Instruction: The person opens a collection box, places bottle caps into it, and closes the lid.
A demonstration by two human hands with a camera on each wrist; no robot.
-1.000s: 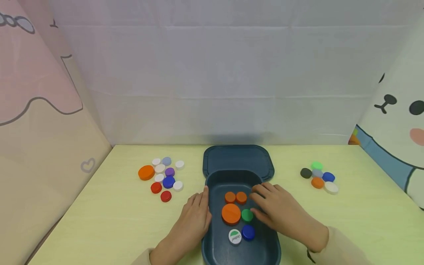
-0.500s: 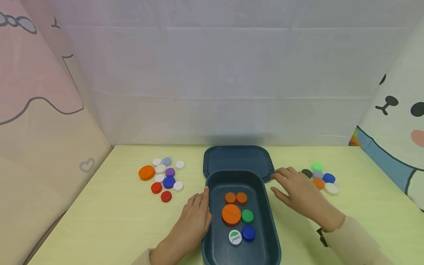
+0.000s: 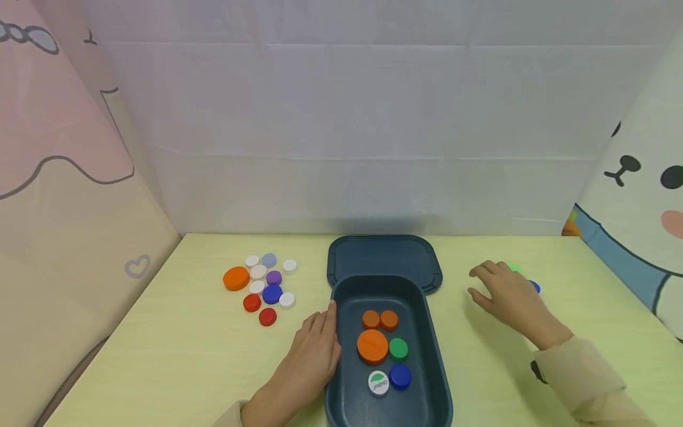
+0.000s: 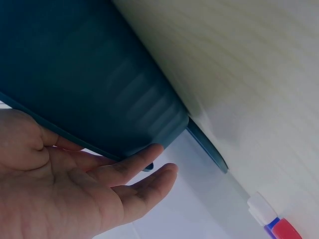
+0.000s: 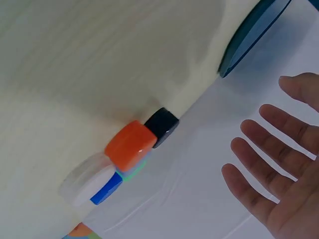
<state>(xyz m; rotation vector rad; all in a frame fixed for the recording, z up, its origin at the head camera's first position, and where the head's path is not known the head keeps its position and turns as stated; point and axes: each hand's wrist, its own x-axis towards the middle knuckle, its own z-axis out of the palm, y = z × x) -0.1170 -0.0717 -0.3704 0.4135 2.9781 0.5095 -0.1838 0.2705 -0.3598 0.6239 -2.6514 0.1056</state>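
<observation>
A dark blue tub (image 3: 434,356) stands at the table's front centre and holds several bottle caps, among them a large orange cap (image 3: 372,345) and a green cap (image 3: 398,347). My left hand (image 3: 320,347) rests flat against the tub's left wall (image 4: 99,89), its fingers (image 4: 134,169) straight. My right hand (image 3: 504,290) hovers with spread fingers over the right-hand pile of caps and holds nothing. It hides most of that pile in the head view. The right wrist view shows an orange cap (image 5: 130,144), a black cap (image 5: 162,125) and a white cap (image 5: 89,181) below the open palm (image 5: 279,169).
The tub's lid (image 3: 384,258) lies flat behind the tub. A second pile of caps, with a big orange one (image 3: 236,277) and two red ones (image 3: 252,302), sits to the left. Cloth walls close in the table on three sides.
My right hand left the tub's inside and moved right, across the rim, to above the right pile of caps. The left hand and the tub stayed put.
</observation>
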